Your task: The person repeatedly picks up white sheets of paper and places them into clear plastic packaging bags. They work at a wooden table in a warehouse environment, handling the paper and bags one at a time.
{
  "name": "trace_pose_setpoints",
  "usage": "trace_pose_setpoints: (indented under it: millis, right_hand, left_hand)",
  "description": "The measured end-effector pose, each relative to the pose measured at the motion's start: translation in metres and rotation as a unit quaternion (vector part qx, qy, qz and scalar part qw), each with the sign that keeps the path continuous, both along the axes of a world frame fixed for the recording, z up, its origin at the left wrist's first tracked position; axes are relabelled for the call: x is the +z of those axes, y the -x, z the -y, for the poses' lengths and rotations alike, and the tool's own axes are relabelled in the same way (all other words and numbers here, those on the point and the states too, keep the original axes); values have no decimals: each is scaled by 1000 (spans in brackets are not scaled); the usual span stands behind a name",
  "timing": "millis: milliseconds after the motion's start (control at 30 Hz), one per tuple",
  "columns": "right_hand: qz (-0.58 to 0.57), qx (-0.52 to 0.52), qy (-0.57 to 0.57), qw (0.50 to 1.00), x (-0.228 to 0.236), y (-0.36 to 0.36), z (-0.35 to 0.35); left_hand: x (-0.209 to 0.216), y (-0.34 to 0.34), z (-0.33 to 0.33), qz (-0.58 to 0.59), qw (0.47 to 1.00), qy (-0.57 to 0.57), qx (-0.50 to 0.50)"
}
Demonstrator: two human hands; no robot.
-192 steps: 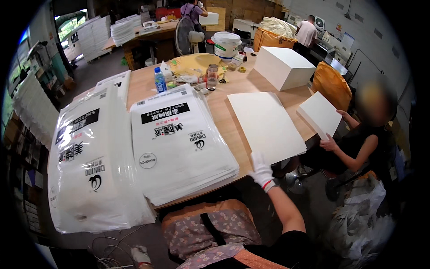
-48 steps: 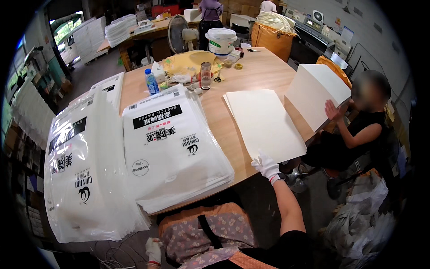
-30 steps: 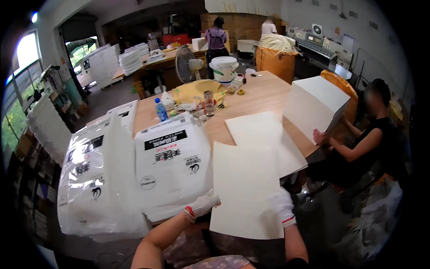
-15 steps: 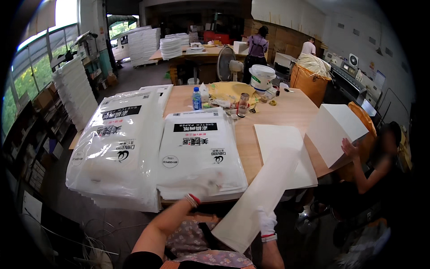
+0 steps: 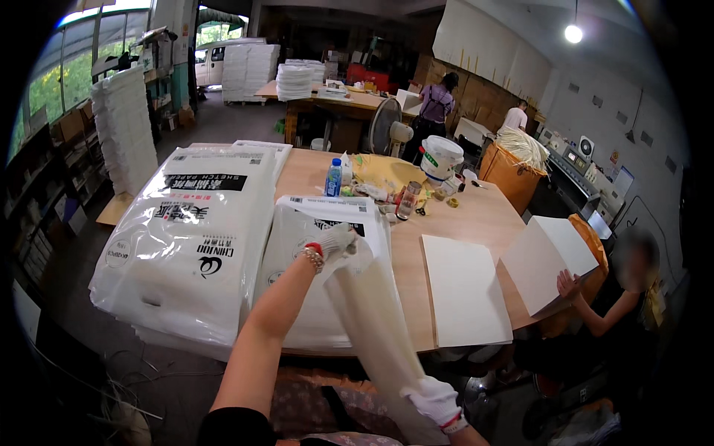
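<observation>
My left hand (image 5: pixel 336 241), in a white glove with a red cuff, is closed on the lifted edge of a clear printed plastic bag (image 5: pixel 295 230). That bag tops a stack of like bags in front of me. A bent sheaf of white paper (image 5: pixel 375 320) slants from my lap up to the bag, its upper end just beneath my left hand; whether that end is inside the film I cannot tell. My gloved right hand (image 5: pixel 433 400) grips the sheaf near its lower end. To the right, a flat stack of white paper (image 5: pixel 468 290) lies on the wooden table (image 5: pixel 413 264).
A taller pile of filled bags (image 5: pixel 171 245) stands at the left. Behind are a blue-labelled bottle (image 5: pixel 333 178), a glass (image 5: pixel 407 201), scissors (image 5: pixel 422 209) and a white bucket (image 5: pixel 440 159). At the right, a seated co-worker's hand (image 5: pixel 569 286) touches a white paper block (image 5: pixel 547 260).
My left hand has risen forward and lifted the bag's edge. The sheaf has swung left off the paper stack, its upper end now at the bag. My right hand has moved slightly down.
</observation>
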State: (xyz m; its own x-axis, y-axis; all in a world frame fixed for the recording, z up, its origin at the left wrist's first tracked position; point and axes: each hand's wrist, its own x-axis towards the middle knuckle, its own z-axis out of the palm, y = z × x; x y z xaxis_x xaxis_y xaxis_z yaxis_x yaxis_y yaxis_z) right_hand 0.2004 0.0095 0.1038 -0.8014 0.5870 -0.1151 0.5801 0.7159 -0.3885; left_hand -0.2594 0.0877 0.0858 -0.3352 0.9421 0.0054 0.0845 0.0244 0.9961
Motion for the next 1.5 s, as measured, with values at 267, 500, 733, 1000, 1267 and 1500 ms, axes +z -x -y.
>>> trace_pose_setpoints:
  millis: [267, 500, 733, 1000, 1267, 1500]
  right_hand:
    - [90, -13, -96, 991, -25, 69, -72]
    - [-207, -157, -330, 907, -95, 71, -108]
    - [-53, -226, -79, 969, -120, 95, -146]
    - [-25, -76, 64, 995, -70, 16, -51]
    - [-44, 78, -148, 985, -87, -81, 72]
    - [-240, -135, -15, 961, -114, -114, 49]
  left_hand:
    - [38, -192, 44, -530, 834, -150, -21]
    - [-42, -208, 84, -434, 894, -115, 7]
    - [-170, -102, 165, -505, 833, -47, 223]
    - [-178, -147, 315, -382, 902, 114, 167]
    - [-134, -244, 368, -60, 970, 143, 186]
    - [-166, -264, 400, -171, 932, 58, 314]
